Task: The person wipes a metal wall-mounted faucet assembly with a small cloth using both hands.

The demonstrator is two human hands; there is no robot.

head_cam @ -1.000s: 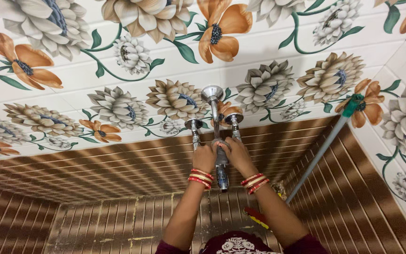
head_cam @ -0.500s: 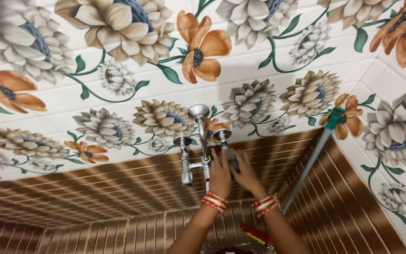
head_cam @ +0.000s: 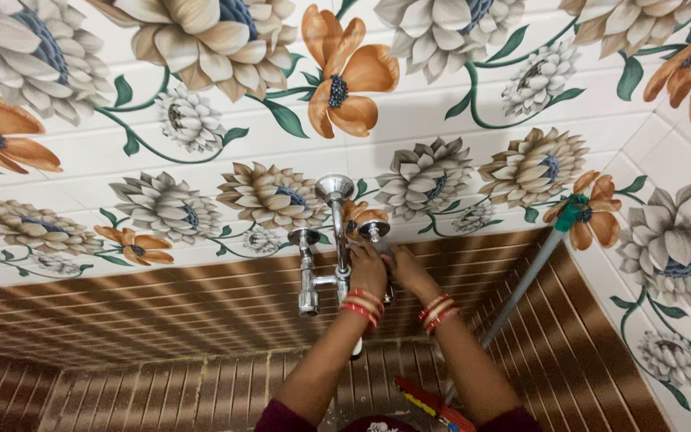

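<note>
A chrome wall mixer tap (head_cam: 307, 282) is fixed to the flowered tile wall, with a riser pipe (head_cam: 336, 228) running to a round flange (head_cam: 334, 188). My left hand (head_cam: 367, 274) is wrapped on the tap body just right of the riser. My right hand (head_cam: 406, 270) is closed over the right-hand valve handle below its flange (head_cam: 374, 230); the handle itself is hidden by my fingers. The left valve handle stands free. Both wrists carry red and gold bangles (head_cam: 361, 307).
A grey pole (head_cam: 531, 270) with a green end (head_cam: 573, 211) leans in the corner to the right of my arms. Brown striped tiles (head_cam: 161, 312) cover the wall below the flowered ones. A red and yellow object (head_cam: 432, 402) lies near the bottom edge.
Both hands have left the tap's middle spout and shifted to its right side, with fingers now curled around the body and right valve. The view has drifted slightly.
</note>
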